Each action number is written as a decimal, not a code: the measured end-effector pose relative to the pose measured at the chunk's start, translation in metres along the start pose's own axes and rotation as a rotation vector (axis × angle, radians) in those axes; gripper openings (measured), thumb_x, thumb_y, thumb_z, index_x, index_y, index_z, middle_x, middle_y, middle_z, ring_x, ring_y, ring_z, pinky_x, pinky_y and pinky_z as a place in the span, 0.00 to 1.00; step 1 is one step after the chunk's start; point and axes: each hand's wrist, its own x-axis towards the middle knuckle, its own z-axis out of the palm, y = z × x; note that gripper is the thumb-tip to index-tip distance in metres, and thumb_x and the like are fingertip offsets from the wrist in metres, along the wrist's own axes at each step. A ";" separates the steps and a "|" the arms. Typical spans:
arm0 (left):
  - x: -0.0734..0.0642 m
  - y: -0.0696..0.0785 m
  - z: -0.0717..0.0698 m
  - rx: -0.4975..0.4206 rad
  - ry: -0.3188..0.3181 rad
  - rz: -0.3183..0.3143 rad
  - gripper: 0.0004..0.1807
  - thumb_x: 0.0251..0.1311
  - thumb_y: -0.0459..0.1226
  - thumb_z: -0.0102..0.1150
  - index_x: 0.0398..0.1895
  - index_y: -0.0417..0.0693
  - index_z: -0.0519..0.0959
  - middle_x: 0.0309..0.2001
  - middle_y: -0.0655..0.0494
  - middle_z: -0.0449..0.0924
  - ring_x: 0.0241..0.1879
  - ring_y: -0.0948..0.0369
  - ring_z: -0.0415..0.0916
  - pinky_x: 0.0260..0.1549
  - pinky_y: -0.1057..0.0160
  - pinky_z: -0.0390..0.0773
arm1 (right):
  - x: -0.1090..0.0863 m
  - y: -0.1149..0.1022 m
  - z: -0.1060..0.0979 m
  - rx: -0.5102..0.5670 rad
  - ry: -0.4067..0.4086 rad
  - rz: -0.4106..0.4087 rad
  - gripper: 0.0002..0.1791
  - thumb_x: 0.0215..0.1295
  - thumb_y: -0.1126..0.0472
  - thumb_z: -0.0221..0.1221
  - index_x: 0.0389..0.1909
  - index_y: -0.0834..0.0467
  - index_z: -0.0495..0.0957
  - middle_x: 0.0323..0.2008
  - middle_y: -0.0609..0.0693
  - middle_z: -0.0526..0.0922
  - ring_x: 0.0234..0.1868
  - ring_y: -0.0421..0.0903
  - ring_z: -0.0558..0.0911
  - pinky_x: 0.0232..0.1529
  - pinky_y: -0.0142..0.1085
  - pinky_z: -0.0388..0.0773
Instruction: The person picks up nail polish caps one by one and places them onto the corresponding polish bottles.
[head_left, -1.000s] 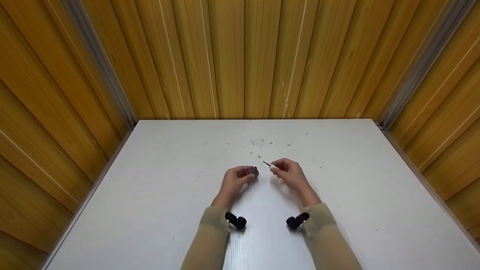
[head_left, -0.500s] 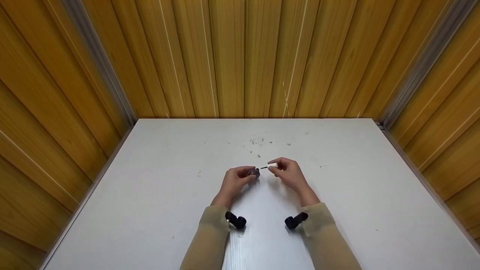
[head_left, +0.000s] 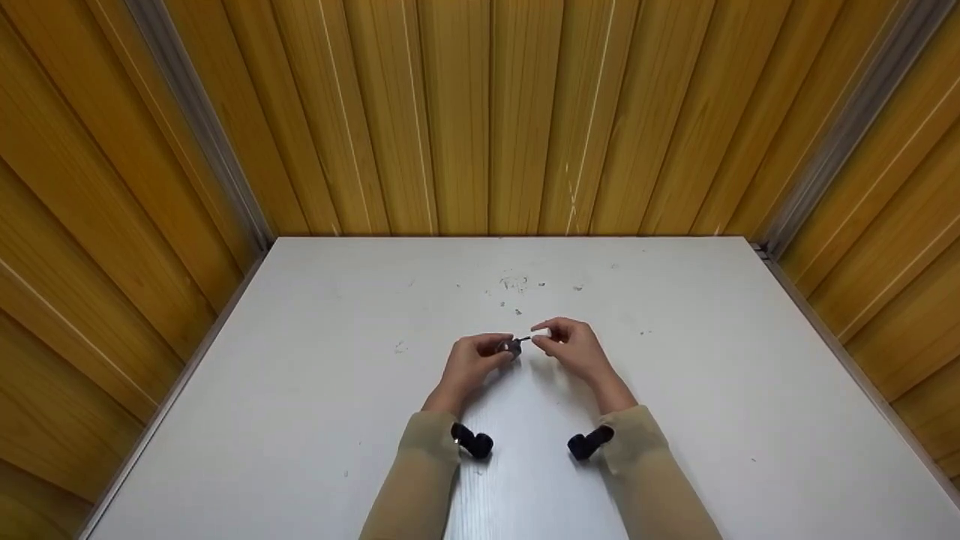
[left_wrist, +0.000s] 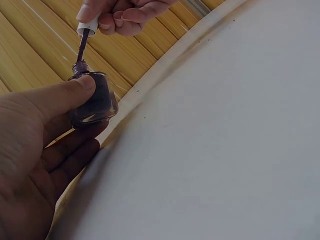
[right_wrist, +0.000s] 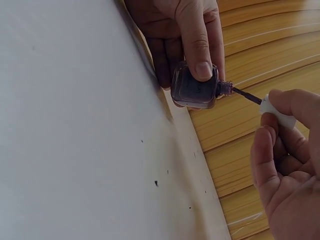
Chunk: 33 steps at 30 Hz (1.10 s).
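Note:
My left hand [head_left: 470,366] grips a small square glass bottle of dark purple nail polish [left_wrist: 98,102], thumb on its face and fingers behind. Its threaded neck [right_wrist: 225,89] is uncapped and points toward the right hand. Between thumb and fingers, my right hand [head_left: 580,351] pinches the white cap [right_wrist: 278,112]. From the cap a dark applicator brush [right_wrist: 247,95] reaches to the bottle, its tip right at the neck opening. In the head view both hands are close together over the middle of the table.
The white table [head_left: 300,390] carries dark specks and smudges [head_left: 514,283] beyond the hands. Yellow wood-look panels [head_left: 450,112] rise behind it and at both sides. A black wrist camera [head_left: 472,441] sits on each sleeve.
My right hand has moved slightly left and turned the brush from pointing up-left to level with the bottle neck, closing the gap. The left hand with the bottle has hardly moved.

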 end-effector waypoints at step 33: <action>-0.001 0.000 0.005 -0.054 -0.070 0.065 0.16 0.62 0.31 0.70 0.53 0.42 0.87 0.49 0.45 0.90 0.50 0.54 0.87 0.50 0.62 0.85 | 0.000 0.004 0.008 -0.076 -0.099 -0.036 0.14 0.65 0.60 0.70 0.48 0.61 0.87 0.35 0.50 0.85 0.38 0.41 0.78 0.37 0.30 0.74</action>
